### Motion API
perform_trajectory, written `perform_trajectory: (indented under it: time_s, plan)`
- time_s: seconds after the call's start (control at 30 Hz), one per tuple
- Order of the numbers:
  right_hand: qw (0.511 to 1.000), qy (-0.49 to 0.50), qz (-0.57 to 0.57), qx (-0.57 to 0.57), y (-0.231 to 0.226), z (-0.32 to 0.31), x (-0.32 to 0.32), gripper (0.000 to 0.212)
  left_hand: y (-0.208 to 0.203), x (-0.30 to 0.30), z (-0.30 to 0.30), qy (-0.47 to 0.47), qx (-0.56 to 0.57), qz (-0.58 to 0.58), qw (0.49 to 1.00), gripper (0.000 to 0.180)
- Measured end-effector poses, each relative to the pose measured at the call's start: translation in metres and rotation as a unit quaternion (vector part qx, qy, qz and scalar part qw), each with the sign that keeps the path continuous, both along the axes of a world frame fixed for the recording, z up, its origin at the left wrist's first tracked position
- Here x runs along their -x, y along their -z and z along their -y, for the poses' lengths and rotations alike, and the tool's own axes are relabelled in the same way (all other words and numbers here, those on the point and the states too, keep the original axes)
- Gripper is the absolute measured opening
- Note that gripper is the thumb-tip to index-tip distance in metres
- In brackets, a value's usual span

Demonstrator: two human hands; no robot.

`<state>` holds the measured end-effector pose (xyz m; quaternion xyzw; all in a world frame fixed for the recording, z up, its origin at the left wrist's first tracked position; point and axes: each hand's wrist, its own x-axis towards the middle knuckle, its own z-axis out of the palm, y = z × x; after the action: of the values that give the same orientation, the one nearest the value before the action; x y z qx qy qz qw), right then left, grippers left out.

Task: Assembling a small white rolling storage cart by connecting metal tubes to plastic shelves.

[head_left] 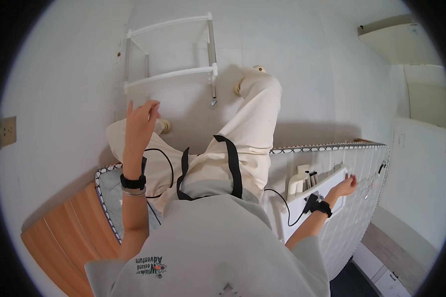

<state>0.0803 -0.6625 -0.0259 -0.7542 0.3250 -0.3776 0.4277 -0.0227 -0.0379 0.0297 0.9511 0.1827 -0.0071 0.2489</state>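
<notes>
My left hand (142, 118) is raised above my left knee, in front of a white rack (171, 76) with metal posts on the floor. Its fingers are loosely bent and apart, with nothing visible between them. A small caster (213, 103) shows at the foot of one post. Out to the right, my right hand (347, 185) hovers over the bed at the edge of a white panel (337, 179). Its fingers are lightly curled and nothing shows in them. Cream plastic pieces (298, 180) and short metal tubes (312, 178) lie beside that panel.
I sit on a bed with a pale quilted mattress (354, 218). A wooden slatted headboard (74, 222) stands at the left, and a wall socket (8, 131) beyond it. Black cables (169, 161) run from my wrist bands. Several small bits (369, 190) lie right of my right hand.
</notes>
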Motion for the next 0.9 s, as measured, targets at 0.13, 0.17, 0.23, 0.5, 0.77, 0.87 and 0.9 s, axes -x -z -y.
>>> perform_trajectory:
  time_s: [0.13, 0.17, 0.23, 0.5, 0.77, 0.87, 0.9]
  plan:
    - [0.965, -0.224, 0.079, -0.108, -0.035, -0.078, -0.077, 0.022, -0.008, 0.000, -0.007, -0.055, 0.064, 0.058, 0.995, 0.022]
    - [0.952, -0.276, 0.064, -0.117, -0.047, -0.107, -0.092, 0.021, -0.012, -0.001, -0.006, -0.071, 0.133, 0.092, 0.984, 0.028]
    - [0.915, -0.376, 0.047, -0.141, -0.061, -0.150, -0.122, 0.020, -0.017, -0.001, -0.011, -0.093, 0.202, 0.135, 0.966, 0.035]
    - [0.806, -0.582, -0.018, -0.106, -0.149, -0.353, -0.161, 0.022, -0.057, -0.030, -0.063, 0.027, 0.088, 0.267, 0.959, 0.045]
    - [0.654, -0.739, -0.118, -0.111, -0.161, -0.485, -0.143, 0.032, 0.040, -0.084, -0.185, -0.213, 0.013, 0.209, 0.954, 0.027]
    - [0.620, -0.745, -0.204, -0.138, -0.075, -0.508, -0.141, 0.036, 0.115, -0.085, -0.192, -0.321, -0.020, 0.072, 0.944, 0.025]
    - [0.613, -0.740, -0.229, -0.155, -0.038, -0.512, -0.141, 0.031, 0.137, -0.082, -0.193, -0.355, -0.040, -0.015, 0.934, 0.026]
